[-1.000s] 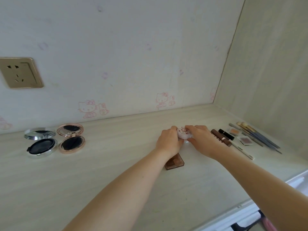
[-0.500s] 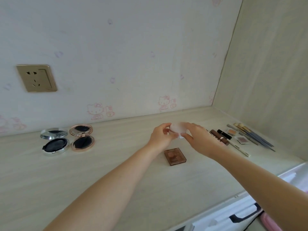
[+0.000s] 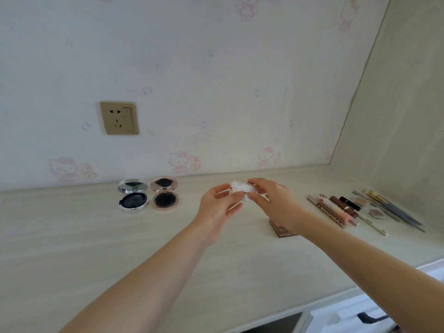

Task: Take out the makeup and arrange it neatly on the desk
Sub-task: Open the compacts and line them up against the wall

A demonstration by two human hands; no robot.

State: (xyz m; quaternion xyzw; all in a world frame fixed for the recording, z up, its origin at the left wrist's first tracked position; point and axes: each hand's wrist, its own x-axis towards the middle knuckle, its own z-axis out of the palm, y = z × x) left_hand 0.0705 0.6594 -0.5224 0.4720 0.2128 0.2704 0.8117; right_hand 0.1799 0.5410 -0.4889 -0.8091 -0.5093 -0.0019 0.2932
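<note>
A small round white and pink compact (image 3: 241,188) is held above the pale desk (image 3: 120,248) between both hands. My left hand (image 3: 219,204) pinches its left side and my right hand (image 3: 271,200) grips its right side. Its details are blurred. A brown square palette (image 3: 282,230) lies on the desk below my right wrist, partly hidden. Two open round compacts rest at the back left: a silver one (image 3: 133,197) and a rose-gold one (image 3: 164,193).
A row of lip tubes, pencils and small eyeshadow pans (image 3: 341,209) lies at the right, with several brushes (image 3: 391,209) beside the side wall. A wall socket (image 3: 119,118) is above the compacts. An open drawer (image 3: 360,316) shows at the lower right.
Both hands have lifted the small round compact off the desk and carried it a little left. The camera view has swung toward the right, and the brown palette is now under my right wrist.
</note>
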